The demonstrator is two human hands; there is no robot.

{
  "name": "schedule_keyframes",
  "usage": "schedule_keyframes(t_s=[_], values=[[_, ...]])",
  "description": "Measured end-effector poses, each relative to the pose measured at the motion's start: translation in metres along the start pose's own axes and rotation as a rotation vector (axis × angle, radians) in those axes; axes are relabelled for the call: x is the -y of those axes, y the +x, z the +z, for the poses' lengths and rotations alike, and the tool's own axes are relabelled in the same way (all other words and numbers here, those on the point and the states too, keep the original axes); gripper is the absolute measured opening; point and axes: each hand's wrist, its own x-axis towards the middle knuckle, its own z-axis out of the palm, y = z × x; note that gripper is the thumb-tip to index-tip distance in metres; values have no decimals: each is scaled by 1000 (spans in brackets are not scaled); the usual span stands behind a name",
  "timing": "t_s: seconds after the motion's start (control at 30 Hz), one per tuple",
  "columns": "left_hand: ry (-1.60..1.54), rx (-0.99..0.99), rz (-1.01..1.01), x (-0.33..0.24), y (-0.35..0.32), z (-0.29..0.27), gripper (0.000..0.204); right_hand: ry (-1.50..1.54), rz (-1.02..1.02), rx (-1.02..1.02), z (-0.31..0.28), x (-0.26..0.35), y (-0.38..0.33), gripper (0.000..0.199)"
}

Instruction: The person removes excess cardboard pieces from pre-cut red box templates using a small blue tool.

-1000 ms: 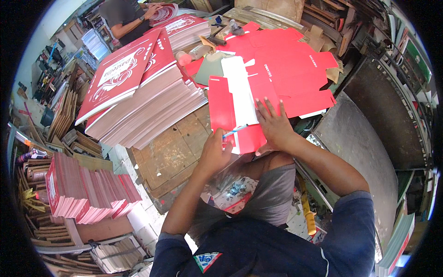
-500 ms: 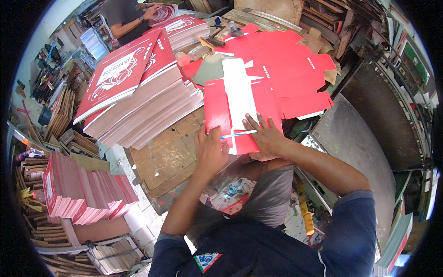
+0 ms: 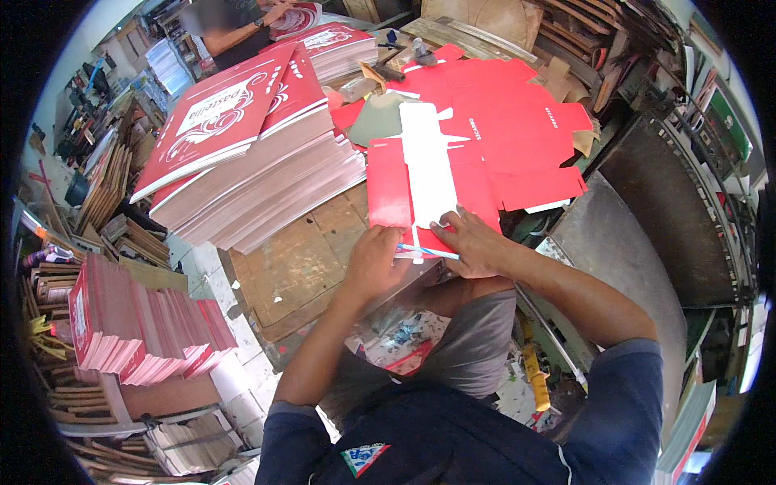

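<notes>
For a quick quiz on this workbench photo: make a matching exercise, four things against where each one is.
Things:
1. left hand
2. right hand
3. tall stack of red sheets
4. leaning red bundle

Places:
a. low on the person's left
b. on the wooden table, left of the flat carton
c. on the carton's near edge, left side
d. on the carton's near edge, right side

Pairs: 1-c, 2-d, 3-b, 4-a
</notes>
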Motion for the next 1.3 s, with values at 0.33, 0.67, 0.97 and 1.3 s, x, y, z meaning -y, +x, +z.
schedule_keyframes(t_s=[0.33,0.67,0.97,1.3], values=[[-329,155,-280,11,40,-30,43,443,83,-16,-31,-32,11,41],[-207,109,-522,20,60,-21,61,603,315,183,-53,-74,45,39],[-56,-125,-535,29,61,6,77,599,399,109,-25,-102,69,60],[18,-207,-530,39,55,12,82,290,697,83,-38,-87,64,96]])
